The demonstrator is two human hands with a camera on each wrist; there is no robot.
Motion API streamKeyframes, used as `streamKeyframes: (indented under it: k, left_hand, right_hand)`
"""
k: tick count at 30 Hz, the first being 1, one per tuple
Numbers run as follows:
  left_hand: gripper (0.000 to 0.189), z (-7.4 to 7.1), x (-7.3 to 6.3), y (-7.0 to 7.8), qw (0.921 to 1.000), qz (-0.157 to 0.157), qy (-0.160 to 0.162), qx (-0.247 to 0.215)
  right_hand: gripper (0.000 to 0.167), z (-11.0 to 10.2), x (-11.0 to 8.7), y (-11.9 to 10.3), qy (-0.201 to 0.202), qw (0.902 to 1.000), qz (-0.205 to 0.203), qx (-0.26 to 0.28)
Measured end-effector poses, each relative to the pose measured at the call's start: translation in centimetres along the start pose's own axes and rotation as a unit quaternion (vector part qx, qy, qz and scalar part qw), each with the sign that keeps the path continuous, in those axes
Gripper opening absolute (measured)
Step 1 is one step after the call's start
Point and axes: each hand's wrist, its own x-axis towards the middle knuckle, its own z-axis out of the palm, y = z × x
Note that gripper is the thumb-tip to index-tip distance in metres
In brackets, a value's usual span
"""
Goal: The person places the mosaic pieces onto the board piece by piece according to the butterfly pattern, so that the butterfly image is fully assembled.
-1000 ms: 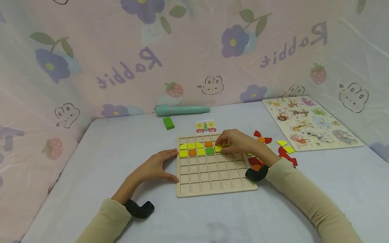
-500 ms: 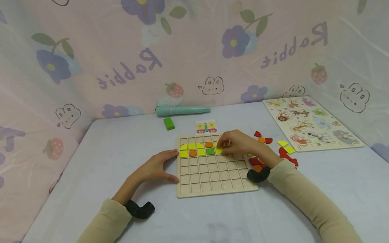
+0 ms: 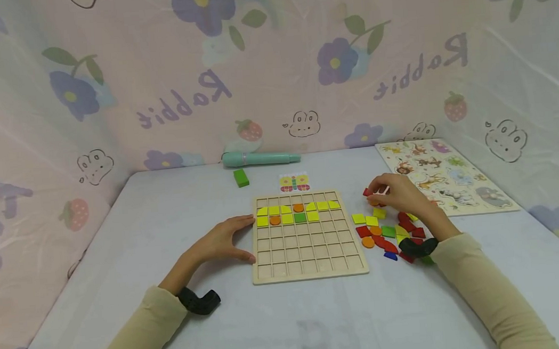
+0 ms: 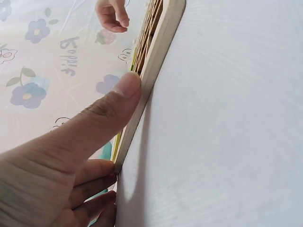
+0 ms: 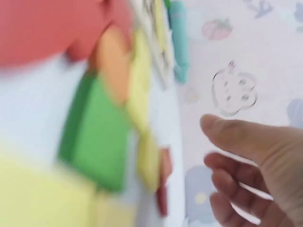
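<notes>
My left hand [image 3: 223, 241] rests at the left side of a wooden grid board [image 3: 308, 253], thumb and fingers spread along its edge. In the left wrist view the thumb lies against the board's rim [image 4: 156, 61]. Two rows of the grid hold yellow pieces, two orange discs and a green square [image 3: 300, 217]; a yellow square [image 3: 313, 216] sits just right of the green one. My right hand [image 3: 398, 193] is over the loose pieces right of the board, fingertips beside a small red piece [image 3: 366, 192]. The right wrist view shows its thumb and fingers apart, with nothing between them.
Loose red, yellow, orange, green and blue pieces [image 3: 387, 231] lie right of the board. A butterfly pattern card [image 3: 294, 182] is behind it. Farther back are a green block [image 3: 241, 178] and a teal microphone-like object [image 3: 259, 158]. An animal puzzle board [image 3: 453, 180] lies at the right.
My right hand has let go of the yellow square in the grid and moved right, over the loose pieces. The left hand stays at the board's edge.
</notes>
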Motion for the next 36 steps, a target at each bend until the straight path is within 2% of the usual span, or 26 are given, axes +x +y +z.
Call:
streamKeyframes:
  k: [2,5,8,14,19,21,25,29,36]
  left_hand:
    - [0.098,0.0,-0.1,0.0,1.0,0.0,0.0,0.0]
    - [0.097,-0.1,0.0,0.0,1.0,0.001,0.001,0.003]
    - [0.097,-0.1,0.0,-0.1,1.0,0.002,0.001,0.004]
    - [0.096,-0.1,0.1,-0.1,1.0,0.005,0.003,0.002]
    - [0.097,0.0,0.2,-0.2,1.0,0.008,0.003,0.001]
    - [0.097,0.2,0.1,-0.3,1.0,0.008,0.003,0.0]
    - [0.096,0.5,0.1,-0.4,0.9999,0.011,0.004,0.0]
    - [0.096,0.4,0.1,-0.2,0.9999,0.01,0.004,0.0]
    - [0.096,0.1,-0.1,-0.1,0.9999,0.012,0.007,0.005]
  right_hand:
    - [0.026,-0.1,-0.2,0.7,-0.004,0.9992,0.039,-0.007]
    - [0.037,0.1,-0.3,1.4,-0.021,0.9969,0.072,-0.023]
    - [0.039,0.4,-0.2,2.0,-0.03,0.9961,0.076,-0.032]
    - [0.031,0.9,0.0,2.2,-0.033,0.9969,0.065,-0.028]
    - [0.029,0.7,0.3,0.4,-0.031,0.9979,0.045,-0.035]
    - [0.027,0.9,0.4,-1.0,-0.031,0.9989,0.02,-0.028]
    - [0.021,2.0,0.7,-3.5,-0.036,0.9987,-0.036,0.011]
    - [0.019,3.2,1.3,-4.9,-0.047,0.9946,-0.077,0.05]
    - [0.022,4.9,2.0,-6.1,-0.074,0.9923,-0.074,0.067]
